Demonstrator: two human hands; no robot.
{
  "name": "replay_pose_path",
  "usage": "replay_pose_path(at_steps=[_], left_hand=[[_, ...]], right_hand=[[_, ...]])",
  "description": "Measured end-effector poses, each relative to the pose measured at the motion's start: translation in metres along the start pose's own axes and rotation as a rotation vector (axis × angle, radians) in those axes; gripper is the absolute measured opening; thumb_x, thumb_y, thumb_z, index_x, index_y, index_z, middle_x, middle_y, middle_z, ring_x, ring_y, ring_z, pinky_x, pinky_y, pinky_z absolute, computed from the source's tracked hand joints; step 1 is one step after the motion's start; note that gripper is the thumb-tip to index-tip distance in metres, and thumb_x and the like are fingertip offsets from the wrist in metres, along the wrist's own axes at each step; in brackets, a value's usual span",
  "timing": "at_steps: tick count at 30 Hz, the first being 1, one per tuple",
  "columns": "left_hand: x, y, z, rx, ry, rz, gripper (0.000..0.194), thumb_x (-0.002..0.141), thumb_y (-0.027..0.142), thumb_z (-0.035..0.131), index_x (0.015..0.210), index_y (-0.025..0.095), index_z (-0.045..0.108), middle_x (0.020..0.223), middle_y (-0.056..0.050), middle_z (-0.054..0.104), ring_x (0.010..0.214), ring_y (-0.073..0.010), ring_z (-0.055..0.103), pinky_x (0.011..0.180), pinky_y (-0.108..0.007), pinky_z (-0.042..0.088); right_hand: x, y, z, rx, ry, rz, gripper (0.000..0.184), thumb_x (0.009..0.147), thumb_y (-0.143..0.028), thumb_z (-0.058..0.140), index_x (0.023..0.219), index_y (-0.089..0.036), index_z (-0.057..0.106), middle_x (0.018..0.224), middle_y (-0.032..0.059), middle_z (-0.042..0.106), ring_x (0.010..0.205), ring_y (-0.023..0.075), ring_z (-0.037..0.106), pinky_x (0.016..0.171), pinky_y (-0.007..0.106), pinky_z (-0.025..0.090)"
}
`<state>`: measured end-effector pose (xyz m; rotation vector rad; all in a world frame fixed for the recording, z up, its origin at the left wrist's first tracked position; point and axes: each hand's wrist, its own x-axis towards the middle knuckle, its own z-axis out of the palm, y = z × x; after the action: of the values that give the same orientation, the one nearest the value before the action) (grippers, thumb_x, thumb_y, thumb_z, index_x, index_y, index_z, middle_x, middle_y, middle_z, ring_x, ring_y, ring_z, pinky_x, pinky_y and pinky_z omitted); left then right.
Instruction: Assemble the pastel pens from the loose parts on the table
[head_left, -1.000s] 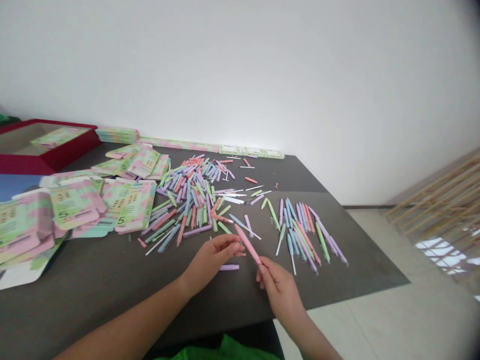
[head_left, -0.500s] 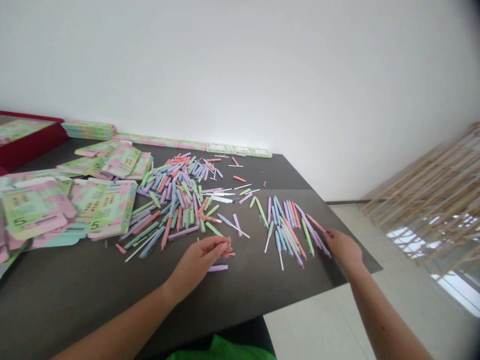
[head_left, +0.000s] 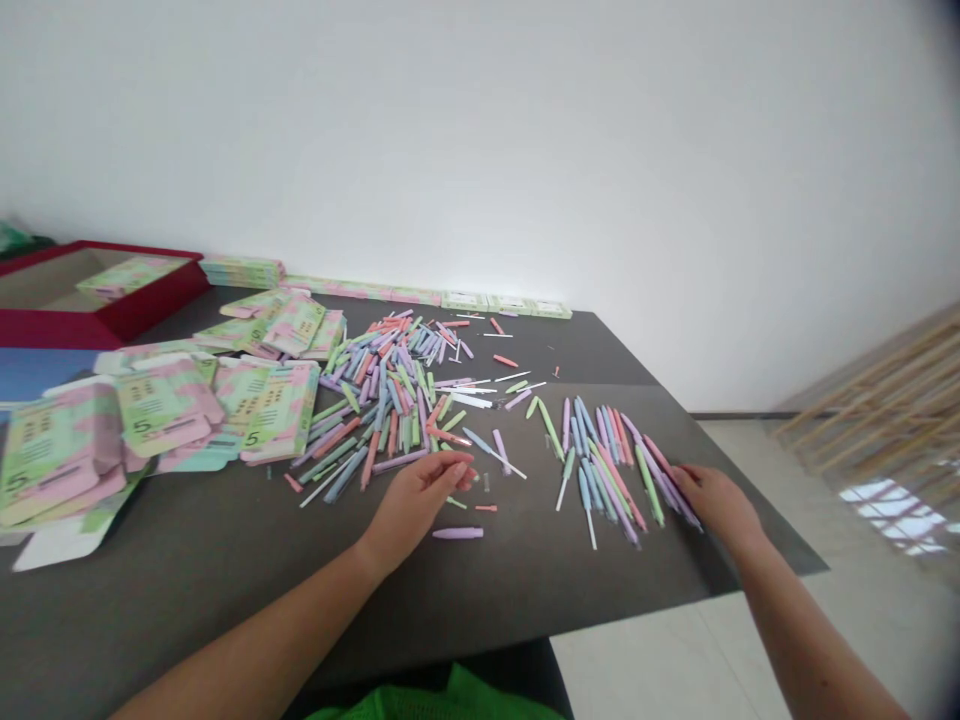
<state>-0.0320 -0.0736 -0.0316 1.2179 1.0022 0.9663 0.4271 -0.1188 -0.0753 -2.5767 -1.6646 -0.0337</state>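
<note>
R hand [head_left: 712, 505] is holding narrow, fingertips on the nr end of a slim salmon-pink plastic pen [head_left: 658, 456], which is lying at the R side of a spread of pastel plastic pens [head_left: 609, 470]. That pen is slanting nr the R edge of the dark grey counter [head_left: 510, 590]; only a modest strip is running btwn hand & edge, and the R forearm is crossing the nr edge by the corner. L hand [head_left: 420, 500] is sitting nr side of a loose pile of pastel plastic pen parts [head_left: 390, 400], fingers bent, thumb close in; can't tell if it's gripping anything. A small coral plastic piece [head_left: 486, 508] & a purple plastic barrel [head_left: 457, 533] are lying just R of it, w/ open room btwn them & the spread. Flat pastel printed cartons [head_left: 281, 410] are overlapping on the L, approx. up to the pile.
</note>
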Motion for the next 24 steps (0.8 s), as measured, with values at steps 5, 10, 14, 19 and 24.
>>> replay_pose_path(at_steps=[5,10,14,19,24], left_hand=[[0.013,0.017,-0.022,-0.018,0.193,0.079,0.036,0.072,0.041,0.061,0.098,0.015,0.064,0.091,-0.007,0.069,0.079,-0.0169,0.063,0.079,-0.031,0.048],[0.023,0.015,-0.049,0.030,0.324,0.172,0.036,0.073,0.041,0.060,0.099,0.016,0.063,0.091,-0.006,0.068,0.076,-0.0157,0.063,0.074,-0.028,0.047],[0.028,0.000,-0.065,0.097,0.435,0.179,0.038,0.072,0.042,0.060,0.097,0.015,0.063,0.084,-0.006,0.067,0.074,-0.0163,0.062,0.070,-0.027,0.047],[0.028,-0.006,-0.070,0.133,0.445,0.187,0.038,0.073,0.042,0.058,0.098,0.014,0.062,0.076,-0.003,0.064,0.068,-0.0144,0.059,0.065,-0.025,0.046],[0.024,-0.001,-0.065,0.122,0.418,0.188,0.034,0.076,0.039,0.055,0.097,0.013,0.062,0.070,-0.002,0.062,0.064,-0.0134,0.057,0.062,-0.024,0.044]], right_hand=[[0.008,-0.018,-0.013,0.052,0.153,-0.048,0.051,0.082,-0.050,0.039,0.100,-0.010,0.065,0.097,0.0171,0.064,0.084,0.0263,0.061,0.078,0.035,0.043],[0.010,-0.099,-0.041,0.226,0.203,-0.275,0.035,0.083,-0.039,0.043,0.096,-0.015,0.066,0.098,0.0117,0.065,0.085,0.0220,0.060,0.078,0.031,0.044],[-0.004,-0.195,-0.054,0.365,0.112,-0.595,0.025,0.084,-0.029,0.046,0.095,-0.019,0.066,0.094,0.0064,0.066,0.083,0.0184,0.060,0.078,0.030,0.044],[-0.021,-0.297,-0.050,0.218,-0.054,-0.863,0.023,0.087,-0.024,0.045,0.097,-0.021,0.066,0.098,0.0050,0.067,0.092,0.0169,0.059,0.080,0.026,0.042],[-0.020,-0.342,-0.031,0.072,-0.143,-0.866,0.021,0.084,-0.027,0.051,0.083,-0.018,0.070,0.086,0.0095,0.068,0.085,0.0207,0.062,0.072,0.027,0.041]])
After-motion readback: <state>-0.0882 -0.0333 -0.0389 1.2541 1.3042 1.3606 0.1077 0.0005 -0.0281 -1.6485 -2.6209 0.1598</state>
